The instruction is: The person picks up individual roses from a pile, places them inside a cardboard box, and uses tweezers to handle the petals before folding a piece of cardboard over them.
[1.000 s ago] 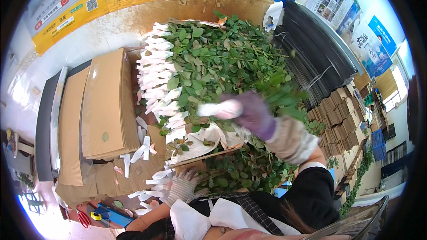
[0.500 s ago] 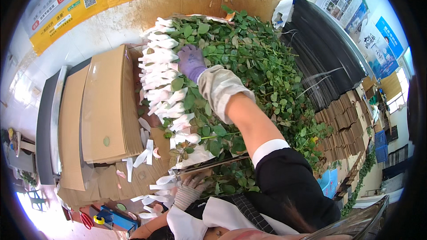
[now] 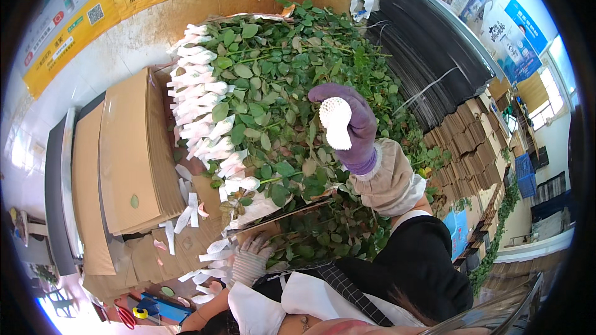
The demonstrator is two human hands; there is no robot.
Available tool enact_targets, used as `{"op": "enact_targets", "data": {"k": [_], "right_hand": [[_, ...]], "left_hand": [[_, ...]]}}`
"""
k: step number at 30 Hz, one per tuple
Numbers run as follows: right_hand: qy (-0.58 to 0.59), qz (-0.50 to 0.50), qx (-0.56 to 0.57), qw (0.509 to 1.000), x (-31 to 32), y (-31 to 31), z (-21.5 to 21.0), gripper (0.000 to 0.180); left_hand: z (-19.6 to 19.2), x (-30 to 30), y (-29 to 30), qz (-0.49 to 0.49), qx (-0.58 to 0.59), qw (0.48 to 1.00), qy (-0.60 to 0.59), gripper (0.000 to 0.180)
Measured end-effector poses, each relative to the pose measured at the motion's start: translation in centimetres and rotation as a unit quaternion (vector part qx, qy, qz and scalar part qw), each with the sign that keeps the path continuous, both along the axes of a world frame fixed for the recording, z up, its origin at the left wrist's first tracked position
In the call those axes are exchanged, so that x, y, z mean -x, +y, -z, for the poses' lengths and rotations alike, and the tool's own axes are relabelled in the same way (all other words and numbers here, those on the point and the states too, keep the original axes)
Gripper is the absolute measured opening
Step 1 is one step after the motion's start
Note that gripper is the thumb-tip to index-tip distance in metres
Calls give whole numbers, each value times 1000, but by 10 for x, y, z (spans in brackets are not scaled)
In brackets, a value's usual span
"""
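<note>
My right hand, in a purple glove with a pale cuff, is raised over the leafy stems. Its fingers are closed round a rose whose head sits in a white foam net sleeve, the sleeve facing up. The rose's stem is hidden from this angle. Below lies a wide pile of green rose stems, with a row of white-sleeved flower heads along its left side. My left hand, in a striped light glove, lies with fingers extended against brown cardboard at the near edge, beside more sleeved heads.
Stacked cardboard sheets stand at the left, with loose foam sleeves near them. Black sheets and folded cardboard are piled at the right. Red scissors and a blue box lie lower left.
My right hand has come from the row of sleeved heads toward the right and up, now with a sleeved rose in it. My left hand stays by the cardboard. The whole view has shifted slightly.
</note>
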State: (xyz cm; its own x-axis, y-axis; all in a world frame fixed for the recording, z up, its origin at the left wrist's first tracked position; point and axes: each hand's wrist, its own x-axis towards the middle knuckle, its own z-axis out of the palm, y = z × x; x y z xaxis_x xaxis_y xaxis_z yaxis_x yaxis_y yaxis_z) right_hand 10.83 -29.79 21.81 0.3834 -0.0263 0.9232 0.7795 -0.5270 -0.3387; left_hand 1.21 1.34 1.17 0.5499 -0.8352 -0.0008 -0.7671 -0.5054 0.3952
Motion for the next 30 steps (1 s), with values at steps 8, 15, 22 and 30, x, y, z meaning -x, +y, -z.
{"op": "enact_targets", "data": {"k": [8,15,22,30], "right_hand": [[-27,77,21,996,0,-9,-9,26],[-6,-85,136,987,37,-56,-86,31],[22,96,536,838,66,95,-39,30],[164,214,466,843,109,43,-36,39]], "left_hand": [[-7,-1,-3,-4,36,999,-2,29],[-77,-21,5,39,331,941,56,51],[-202,-47,-33,-62,654,707,262,85],[-144,-42,43,-140,443,885,-23,49]]}}
